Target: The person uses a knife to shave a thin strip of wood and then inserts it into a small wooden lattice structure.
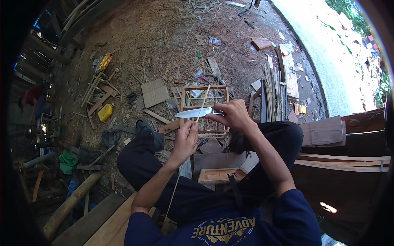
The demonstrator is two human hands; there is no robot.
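Note:
My left hand (pixel 186 141) is closed round a thin, pale strip (pixel 203 102), likely split bamboo or wood. One end of the strip points up and away past my hand; the other runs down across my lap. In my right hand (pixel 233 115) is a knife (pixel 193 113), gripped by its handle. Its bright blade lies crosswise over the strip, just beyond my left fingers, with the tip to the left. Below the blade, a small wooden frame (pixel 183 98) with crossbars stands on the ground between my legs.
Dirt ground littered with shavings surrounds me. A cardboard piece (pixel 155 93) and a yellow container (pixel 105 112) lie to the left. A bundle of thin strips (pixel 273 94) leans at the right beside a board (pixel 290 76). Another person (pixel 33 98) bends at the far left.

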